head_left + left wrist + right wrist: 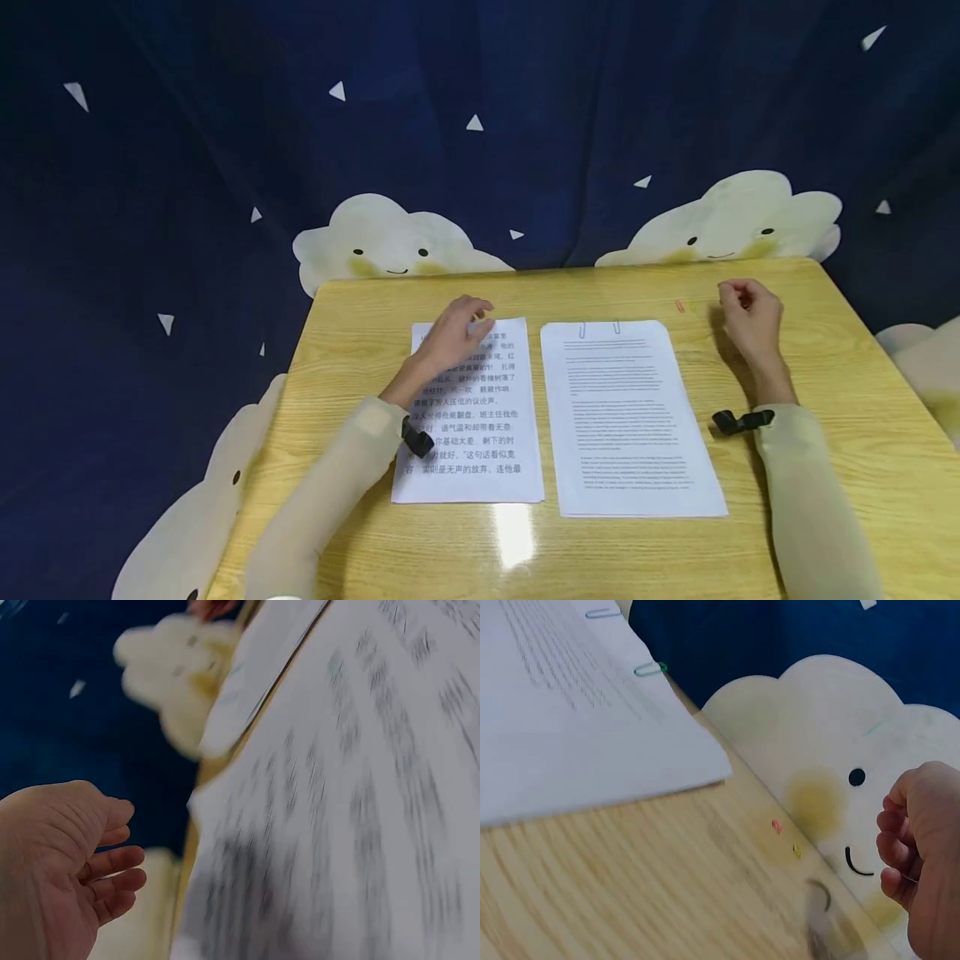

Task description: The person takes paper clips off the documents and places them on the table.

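My left hand (456,333) hovers over the upper part of a large-print sheet (480,475), its fingers bent loosely around nothing. In the left wrist view that page is blurred. To its right lies a small-print paper stack (630,417) with two paper clips, one (582,330) left and another (617,326) right, on its top edge; the right wrist view shows the latter as green. Above the table's far right, my right hand (753,321) has loosely curled fingers; nothing shows in it. Left of it lie a red paper clip (680,306) and a yellow paper clip (693,306).
The wooden table (360,550) ends at a dark blue curtain (480,167) with white triangles and cloud shapes. Black wrist cameras, left (417,437) and right (738,422), sit on the two wrists. A narrow strip of wood separates the papers.
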Available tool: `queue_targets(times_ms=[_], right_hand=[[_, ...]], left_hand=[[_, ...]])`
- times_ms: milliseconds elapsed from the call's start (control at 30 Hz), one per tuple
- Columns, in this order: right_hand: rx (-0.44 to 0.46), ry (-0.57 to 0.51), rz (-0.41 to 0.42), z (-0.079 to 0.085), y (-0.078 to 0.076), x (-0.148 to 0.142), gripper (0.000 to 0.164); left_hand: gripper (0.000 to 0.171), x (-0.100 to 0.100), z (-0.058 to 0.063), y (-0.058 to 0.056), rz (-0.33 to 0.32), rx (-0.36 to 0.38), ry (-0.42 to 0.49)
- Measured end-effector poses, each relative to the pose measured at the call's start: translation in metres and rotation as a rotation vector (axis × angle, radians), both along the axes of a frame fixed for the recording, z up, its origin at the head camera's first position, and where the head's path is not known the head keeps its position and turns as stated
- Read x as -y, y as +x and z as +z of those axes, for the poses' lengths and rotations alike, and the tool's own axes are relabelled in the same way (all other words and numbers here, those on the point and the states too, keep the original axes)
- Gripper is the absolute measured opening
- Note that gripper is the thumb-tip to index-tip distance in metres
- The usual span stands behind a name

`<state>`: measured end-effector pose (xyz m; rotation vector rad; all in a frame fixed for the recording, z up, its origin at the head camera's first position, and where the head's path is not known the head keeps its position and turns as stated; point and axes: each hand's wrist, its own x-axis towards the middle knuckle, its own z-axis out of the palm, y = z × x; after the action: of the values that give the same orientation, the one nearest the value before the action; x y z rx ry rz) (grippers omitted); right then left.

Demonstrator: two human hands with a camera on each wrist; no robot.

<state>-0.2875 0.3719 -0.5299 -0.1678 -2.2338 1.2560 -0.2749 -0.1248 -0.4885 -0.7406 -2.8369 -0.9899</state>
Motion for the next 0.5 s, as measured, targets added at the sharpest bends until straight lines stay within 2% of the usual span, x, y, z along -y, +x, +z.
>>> queue_targets(times_ms=[100,233,367,500], right_hand=[[0.011,-0.001,0.050,0.003,0.001,0.006,0.028],[0.074,0.005,0.125,0.005,0.007,0.015,0.031],[0.167,0.066,0.222,0.001,0.010,0.026,0.037],[0.178,0.114,0.319,-0.005,0.010,0.036,0.035]], left_hand=[[0.039,-0.034,-0.004,-0.003,-0.081,0.017,-0.077],[0.045,-0.068,-0.011,-0.007,-0.127,0.032,-0.115],[0.045,-0.088,-0.018,-0.010,-0.139,0.053,-0.132],[0.039,-0.097,-0.025,-0.011,-0.128,0.045,-0.196]])
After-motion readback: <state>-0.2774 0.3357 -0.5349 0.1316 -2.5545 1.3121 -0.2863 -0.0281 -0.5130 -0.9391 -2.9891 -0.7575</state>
